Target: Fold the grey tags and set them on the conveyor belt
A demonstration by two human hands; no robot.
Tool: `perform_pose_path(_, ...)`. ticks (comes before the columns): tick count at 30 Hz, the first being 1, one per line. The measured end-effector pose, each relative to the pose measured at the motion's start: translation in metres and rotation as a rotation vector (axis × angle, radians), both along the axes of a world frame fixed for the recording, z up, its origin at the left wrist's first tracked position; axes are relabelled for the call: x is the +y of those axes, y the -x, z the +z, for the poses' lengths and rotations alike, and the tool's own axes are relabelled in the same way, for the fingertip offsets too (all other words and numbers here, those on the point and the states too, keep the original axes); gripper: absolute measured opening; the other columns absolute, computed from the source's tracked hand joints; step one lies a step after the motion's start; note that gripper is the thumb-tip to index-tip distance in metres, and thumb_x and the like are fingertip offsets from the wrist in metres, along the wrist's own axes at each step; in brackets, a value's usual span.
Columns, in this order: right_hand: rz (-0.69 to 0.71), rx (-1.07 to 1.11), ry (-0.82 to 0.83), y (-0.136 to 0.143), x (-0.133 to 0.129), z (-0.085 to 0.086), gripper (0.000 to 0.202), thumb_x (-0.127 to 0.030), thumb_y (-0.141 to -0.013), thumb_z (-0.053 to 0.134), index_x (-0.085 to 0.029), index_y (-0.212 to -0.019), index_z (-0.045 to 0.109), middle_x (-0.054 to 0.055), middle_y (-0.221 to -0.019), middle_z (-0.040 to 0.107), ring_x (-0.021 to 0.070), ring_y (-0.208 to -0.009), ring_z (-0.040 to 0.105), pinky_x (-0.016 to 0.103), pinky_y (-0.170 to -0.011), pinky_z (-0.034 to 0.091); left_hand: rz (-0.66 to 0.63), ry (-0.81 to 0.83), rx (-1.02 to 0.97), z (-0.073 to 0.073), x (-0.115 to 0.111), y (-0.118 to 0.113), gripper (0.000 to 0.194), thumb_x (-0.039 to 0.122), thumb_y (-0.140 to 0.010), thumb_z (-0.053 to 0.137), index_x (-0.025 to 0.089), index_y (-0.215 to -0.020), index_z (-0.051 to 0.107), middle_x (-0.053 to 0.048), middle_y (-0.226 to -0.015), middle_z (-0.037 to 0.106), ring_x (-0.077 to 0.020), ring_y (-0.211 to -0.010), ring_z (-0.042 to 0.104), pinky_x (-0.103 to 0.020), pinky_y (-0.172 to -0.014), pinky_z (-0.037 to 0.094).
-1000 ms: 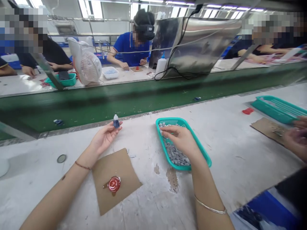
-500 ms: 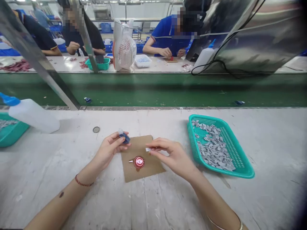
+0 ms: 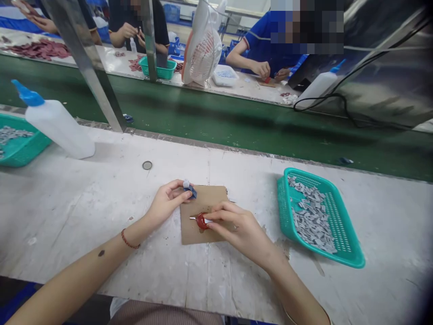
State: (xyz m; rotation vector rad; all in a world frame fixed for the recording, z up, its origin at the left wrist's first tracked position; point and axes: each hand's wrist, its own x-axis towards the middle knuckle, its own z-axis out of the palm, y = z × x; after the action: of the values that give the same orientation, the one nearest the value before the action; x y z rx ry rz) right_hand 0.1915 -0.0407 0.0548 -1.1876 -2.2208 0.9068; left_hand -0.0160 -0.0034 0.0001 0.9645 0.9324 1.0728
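Observation:
My left hand (image 3: 167, 197) is closed, pinching a small dark blue piece (image 3: 192, 191) with a whitish bit on its top, above the upper left edge of a brown cardboard square (image 3: 189, 237). Between thumb and fingers of my right hand (image 3: 233, 221) is a small white piece (image 3: 207, 221). It is at a small round red cap (image 3: 200, 220) lying on the cardboard; whether they touch I cannot tell. A short shiny metal bit (image 3: 192, 218) sticks out from the cap's left side, and my right fingers cover part of its right side.
A green basket (image 3: 352, 253) of small grey pieces stands right; another green basket (image 3: 32, 151) is far left beside a white bottle (image 3: 64, 131). A crimped metal cap (image 3: 147, 165) lies behind my left hand. Across a green strip (image 3: 203, 115), several people work at another table.
My right hand has lowered the white piece to the red cap. My left hand still holds the blue piece. The head view has tilted and turned, shifting the whole scene.

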Motion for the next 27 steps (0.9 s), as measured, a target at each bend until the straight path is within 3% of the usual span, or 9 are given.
perform_pose_path(7,0.000,-0.059,-0.034,-0.0003,-0.0001,0.0017,0.020,-0.019,-0.089,0.061,-0.021,-0.106,0.071,0.005,-0.092,0.065,0.0154,-0.084,0.063,0.027,-0.074,0.050,-0.017,-0.003,-0.040,-0.0020,-0.0009,0.0007,0.023,0.030,-0.075,0.073,0.016,-0.092,0.066,-0.004,-0.094,0.068,-0.0156,-0.086,0.065,-0.029,-0.080,0.056)
perform_pose_path(14,0.024,-0.079,-0.099,0.0014,-0.0002,0.0019,0.013,-0.017,-0.090,0.058,-0.021,-0.095,0.070,0.004,-0.090,0.065,0.0155,-0.084,0.061,0.029,-0.076,0.049,-0.021,0.003,-0.023,-0.0005,-0.0005,0.0011,0.023,0.030,-0.075,0.073,0.015,-0.091,0.066,-0.005,-0.091,0.069,-0.0167,-0.084,0.065,-0.032,-0.081,0.056)
perform_pose_path(27,0.039,-0.087,-0.132,0.0012,0.0002,-0.0026,0.012,-0.016,-0.090,0.057,-0.022,-0.095,0.066,0.005,-0.091,0.065,0.0171,-0.086,0.061,0.031,-0.075,0.050,-0.036,-0.009,-0.031,-0.0006,-0.0011,0.0009,0.023,0.029,-0.075,0.073,0.016,-0.090,0.062,-0.004,-0.093,0.067,-0.0162,-0.085,0.066,-0.031,-0.083,0.054)
